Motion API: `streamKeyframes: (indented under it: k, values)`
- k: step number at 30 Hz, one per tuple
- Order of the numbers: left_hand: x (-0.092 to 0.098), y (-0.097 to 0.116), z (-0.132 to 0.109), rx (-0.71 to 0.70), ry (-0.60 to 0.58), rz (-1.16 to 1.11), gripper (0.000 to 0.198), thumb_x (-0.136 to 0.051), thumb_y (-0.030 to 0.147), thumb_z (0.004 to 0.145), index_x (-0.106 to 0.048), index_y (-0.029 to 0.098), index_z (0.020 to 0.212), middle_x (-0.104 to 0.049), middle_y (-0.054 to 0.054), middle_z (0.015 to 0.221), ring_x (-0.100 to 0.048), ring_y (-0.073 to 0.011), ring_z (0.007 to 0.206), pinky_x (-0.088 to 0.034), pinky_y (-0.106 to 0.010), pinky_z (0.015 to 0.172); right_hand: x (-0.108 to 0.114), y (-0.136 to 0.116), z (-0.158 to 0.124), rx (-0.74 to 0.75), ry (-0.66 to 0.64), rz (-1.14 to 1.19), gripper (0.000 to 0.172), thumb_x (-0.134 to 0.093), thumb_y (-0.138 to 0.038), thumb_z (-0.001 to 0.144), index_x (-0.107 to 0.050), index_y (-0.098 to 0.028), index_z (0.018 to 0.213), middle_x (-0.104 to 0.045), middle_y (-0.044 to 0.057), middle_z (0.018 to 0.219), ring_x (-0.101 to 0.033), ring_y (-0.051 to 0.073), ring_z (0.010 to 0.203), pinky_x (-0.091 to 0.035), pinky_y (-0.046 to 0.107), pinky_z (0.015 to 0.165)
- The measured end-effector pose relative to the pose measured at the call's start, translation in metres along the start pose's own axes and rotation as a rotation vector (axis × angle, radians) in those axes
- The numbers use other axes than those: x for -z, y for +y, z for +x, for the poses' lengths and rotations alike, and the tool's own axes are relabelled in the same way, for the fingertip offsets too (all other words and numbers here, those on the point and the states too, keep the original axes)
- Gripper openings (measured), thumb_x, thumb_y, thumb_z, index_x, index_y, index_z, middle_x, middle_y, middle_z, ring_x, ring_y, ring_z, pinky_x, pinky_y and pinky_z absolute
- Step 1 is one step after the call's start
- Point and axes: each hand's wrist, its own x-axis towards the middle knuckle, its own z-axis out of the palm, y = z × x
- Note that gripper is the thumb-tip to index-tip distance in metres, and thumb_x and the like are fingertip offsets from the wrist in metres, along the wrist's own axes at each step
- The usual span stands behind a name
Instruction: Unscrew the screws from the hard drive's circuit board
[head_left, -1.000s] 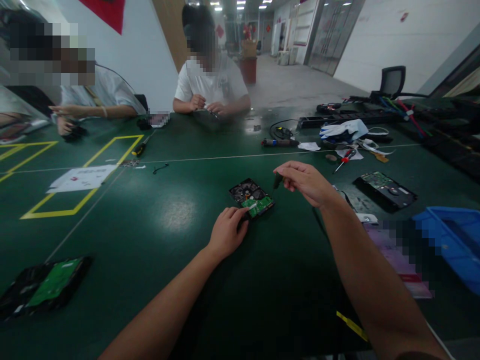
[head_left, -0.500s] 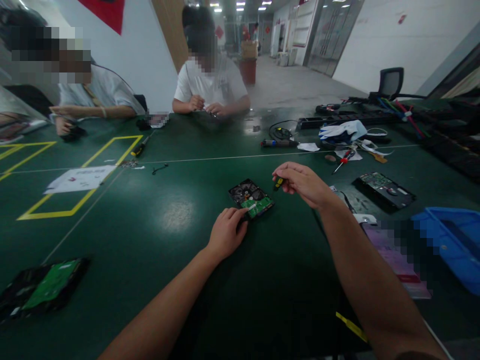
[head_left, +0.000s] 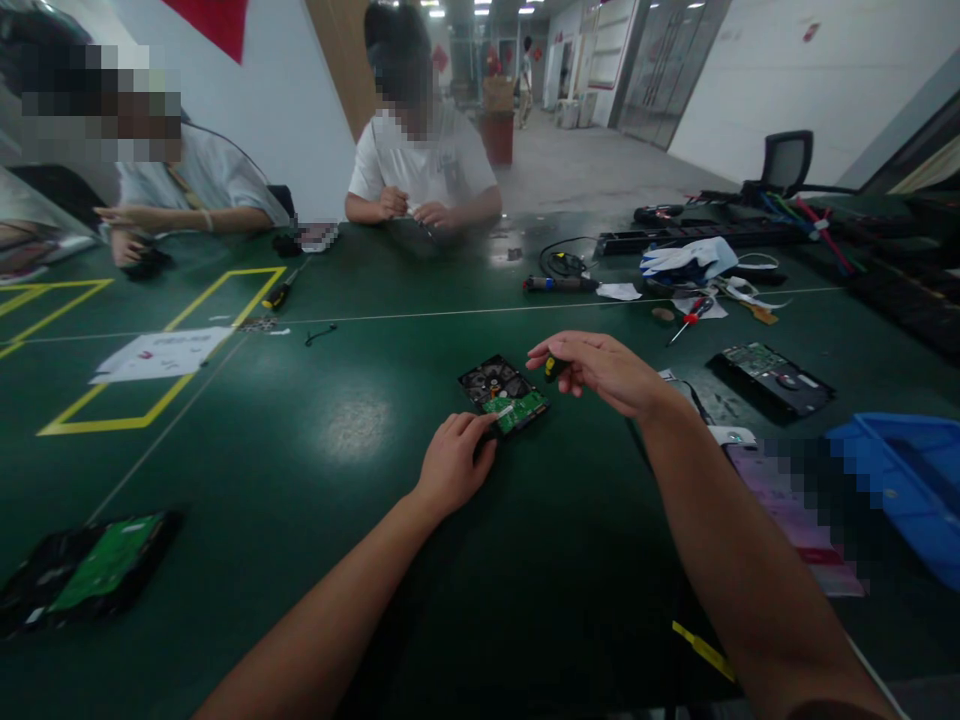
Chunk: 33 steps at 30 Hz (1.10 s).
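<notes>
Half dark metal, half green circuit board [head_left: 517, 408]: flat drive [head_left: 487, 382] lying askew on glossy bench [head_left: 285, 440], near-left edge under fingertips of left hand [head_left: 457, 462], firmness of hold impossible to tell. Right hand [head_left: 592, 372] curled around stubby black-and-yellow tool [head_left: 554, 368] just beside drive. Broad stretch of bench between drive and white sheet [head_left: 161, 357], print too small to read.

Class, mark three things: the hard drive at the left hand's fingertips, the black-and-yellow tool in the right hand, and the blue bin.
Hard drive [head_left: 504, 393], head view: middle of its upward-facing side.
Black-and-yellow tool [head_left: 555, 367], head view: visible part of its handle.
Blue bin [head_left: 911, 518], head view: its outer wall.
</notes>
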Motion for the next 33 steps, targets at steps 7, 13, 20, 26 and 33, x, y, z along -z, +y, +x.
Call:
streamKeyframes:
  k: [7, 13, 20, 26, 33]
  values:
    - [-0.002, -0.001, 0.0, 0.008, -0.002, 0.008, 0.041, -0.059, 0.025, 0.096, -0.057, 0.024, 0.137, -0.066, -0.01, 0.111, -0.061, -0.0266, 0.103, -0.054, -0.044, 0.09, -0.001, -0.003, -0.004, 0.003, -0.05, 0.035, 0.023, -0.068, -0.041, 0.092, -0.078, -0.022, 0.1, -0.075, 0.009, 0.114, -0.06, 0.013, 0.065, -0.044, 0.025, 0.048]
    - [-0.002, 0.0, 0.0, -0.007, 0.001, 0.005, 0.04, -0.058, 0.024, 0.096, -0.058, 0.025, 0.137, -0.066, -0.009, 0.111, -0.062, -0.0266, 0.101, -0.053, -0.045, 0.09, 0.002, -0.001, -0.003, 0.001, -0.056, 0.097, 0.023, -0.07, -0.041, 0.091, -0.076, -0.023, 0.103, -0.075, 0.009, 0.115, -0.06, 0.012, 0.064, -0.043, 0.025, 0.049]
    - [-0.001, 0.0, -0.001, 0.009, -0.008, 0.014, 0.04, -0.057, 0.024, 0.097, -0.057, 0.024, 0.137, -0.066, -0.01, 0.111, -0.061, -0.0266, 0.101, -0.054, -0.045, 0.089, 0.004, 0.003, 0.0, -0.007, 0.01, 0.188, 0.02, -0.069, -0.041, 0.093, -0.072, -0.022, 0.101, -0.074, 0.009, 0.106, -0.061, 0.014, 0.066, -0.048, 0.027, 0.053]
    - [0.0, 0.0, -0.001, 0.01, -0.015, 0.015, 0.042, -0.058, 0.025, 0.097, -0.057, 0.024, 0.139, -0.066, -0.01, 0.113, -0.061, -0.0266, 0.102, -0.053, -0.045, 0.09, 0.008, 0.004, 0.002, -0.007, 0.06, 0.264, 0.019, -0.065, -0.031, 0.093, -0.07, -0.021, 0.108, -0.072, 0.009, 0.104, -0.064, 0.016, 0.073, -0.052, 0.029, 0.06]
    - [0.001, 0.001, -0.001, 0.016, -0.017, 0.018, 0.04, -0.057, 0.025, 0.097, -0.057, 0.023, 0.137, -0.065, -0.01, 0.113, -0.06, -0.0265, 0.102, -0.053, -0.044, 0.09, 0.013, 0.005, 0.003, 0.036, 0.147, 0.071, 0.023, -0.072, -0.038, 0.089, -0.075, -0.022, 0.104, -0.07, 0.005, 0.095, -0.054, 0.012, 0.065, -0.042, 0.027, 0.053]
